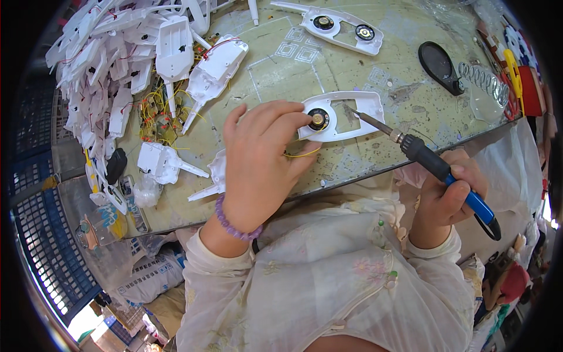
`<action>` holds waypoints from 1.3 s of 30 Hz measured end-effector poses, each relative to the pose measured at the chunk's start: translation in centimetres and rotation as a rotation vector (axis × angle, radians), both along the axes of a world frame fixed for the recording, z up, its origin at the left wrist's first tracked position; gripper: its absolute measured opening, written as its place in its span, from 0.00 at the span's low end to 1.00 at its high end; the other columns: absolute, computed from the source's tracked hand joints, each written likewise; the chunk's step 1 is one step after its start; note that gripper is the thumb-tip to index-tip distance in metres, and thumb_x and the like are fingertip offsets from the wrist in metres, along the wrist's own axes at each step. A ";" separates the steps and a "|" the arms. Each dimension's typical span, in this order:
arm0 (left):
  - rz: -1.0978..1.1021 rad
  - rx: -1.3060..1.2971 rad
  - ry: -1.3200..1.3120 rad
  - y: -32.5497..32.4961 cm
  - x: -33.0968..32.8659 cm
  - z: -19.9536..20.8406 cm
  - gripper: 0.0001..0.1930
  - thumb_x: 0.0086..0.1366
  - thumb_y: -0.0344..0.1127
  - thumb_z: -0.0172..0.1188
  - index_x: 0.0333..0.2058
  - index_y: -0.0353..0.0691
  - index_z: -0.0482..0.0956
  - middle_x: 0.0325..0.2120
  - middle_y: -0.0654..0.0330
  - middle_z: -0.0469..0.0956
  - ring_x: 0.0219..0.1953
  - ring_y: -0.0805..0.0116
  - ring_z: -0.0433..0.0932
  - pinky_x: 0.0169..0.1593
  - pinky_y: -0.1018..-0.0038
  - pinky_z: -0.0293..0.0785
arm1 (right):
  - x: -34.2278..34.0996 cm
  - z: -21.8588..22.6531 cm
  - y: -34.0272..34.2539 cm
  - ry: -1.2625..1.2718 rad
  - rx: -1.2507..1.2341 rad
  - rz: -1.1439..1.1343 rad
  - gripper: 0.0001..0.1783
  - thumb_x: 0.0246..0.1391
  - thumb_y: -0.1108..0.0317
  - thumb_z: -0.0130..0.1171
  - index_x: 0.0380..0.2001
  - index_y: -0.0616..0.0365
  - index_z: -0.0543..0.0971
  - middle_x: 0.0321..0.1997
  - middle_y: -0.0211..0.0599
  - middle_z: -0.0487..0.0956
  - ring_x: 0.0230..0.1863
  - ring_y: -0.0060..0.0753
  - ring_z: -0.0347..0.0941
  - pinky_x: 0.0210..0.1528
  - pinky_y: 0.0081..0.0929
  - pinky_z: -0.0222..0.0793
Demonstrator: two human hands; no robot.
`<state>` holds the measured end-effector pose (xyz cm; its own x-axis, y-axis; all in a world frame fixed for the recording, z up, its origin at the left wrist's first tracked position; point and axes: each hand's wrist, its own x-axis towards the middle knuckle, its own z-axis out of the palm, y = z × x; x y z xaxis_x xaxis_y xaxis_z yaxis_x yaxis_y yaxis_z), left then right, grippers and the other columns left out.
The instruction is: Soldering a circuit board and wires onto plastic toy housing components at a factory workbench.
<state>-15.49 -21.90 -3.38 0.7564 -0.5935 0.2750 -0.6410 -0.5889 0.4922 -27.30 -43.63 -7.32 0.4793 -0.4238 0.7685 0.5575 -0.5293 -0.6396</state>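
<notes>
My right hand (pixel 450 196) is closed around a soldering iron (pixel 431 157) with a blue and black handle. Its tip points left, over the opening of a white plastic shell (pixel 366 125) lying near the table edge. My left hand (pixel 264 149) curls over that shell's left end, thumb on the near side and a fingertip beside a small round black speaker (pixel 318 119) set in it. A thin yellow wire (pixel 303 155) runs by the thumb and under the hand. The palm side is hidden. Another white shell (pixel 346 29) with two round black parts lies farther back.
White plastic housings (pixel 111 53) are heaped at the left, beside small parts with yellow wires (pixel 155 114). A black oval piece (pixel 438 66), a coiled metal iron stand (pixel 484 82) and yellow-handled tool (pixel 513 73) lie right. The table edge (pixel 352 178) runs before me.
</notes>
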 end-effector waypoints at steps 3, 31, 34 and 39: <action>-0.042 0.053 -0.026 1.5 -0.1 1.0 0.11 0.47 0.33 0.68 0.32 0.45 0.80 0.37 0.67 0.79 0.41 0.65 0.76 0.58 0.58 0.56 | -0.3 -0.1 -0.3 -0.005 0.014 -0.024 0.13 0.59 0.63 0.52 0.33 0.65 0.69 0.19 0.39 0.68 0.16 0.27 0.62 0.18 0.24 0.54; -0.074 0.024 -0.062 0.9 -0.4 1.5 0.06 0.51 0.30 0.66 0.30 0.44 0.82 0.25 0.66 0.79 0.31 0.67 0.76 0.47 0.64 0.63 | -0.8 -0.5 -0.4 0.098 0.128 0.014 0.13 0.59 0.65 0.55 0.38 0.65 0.71 0.28 0.37 0.72 0.22 0.22 0.62 0.24 0.20 0.57; -0.055 0.084 -0.103 0.3 -0.3 1.3 0.05 0.52 0.30 0.65 0.30 0.43 0.82 0.26 0.66 0.79 0.31 0.66 0.76 0.47 0.65 0.63 | -0.8 -0.4 -0.2 0.106 0.131 0.025 0.13 0.59 0.65 0.55 0.38 0.65 0.71 0.29 0.38 0.72 0.24 0.23 0.63 0.26 0.21 0.58; 0.017 0.013 -0.163 -1.7 -0.9 0.0 0.04 0.50 0.30 0.66 0.27 0.44 0.81 0.24 0.66 0.78 0.31 0.66 0.75 0.45 0.65 0.63 | -0.7 -0.6 0.4 0.108 0.145 0.056 0.13 0.59 0.65 0.55 0.39 0.65 0.70 0.29 0.38 0.72 0.24 0.23 0.63 0.26 0.21 0.58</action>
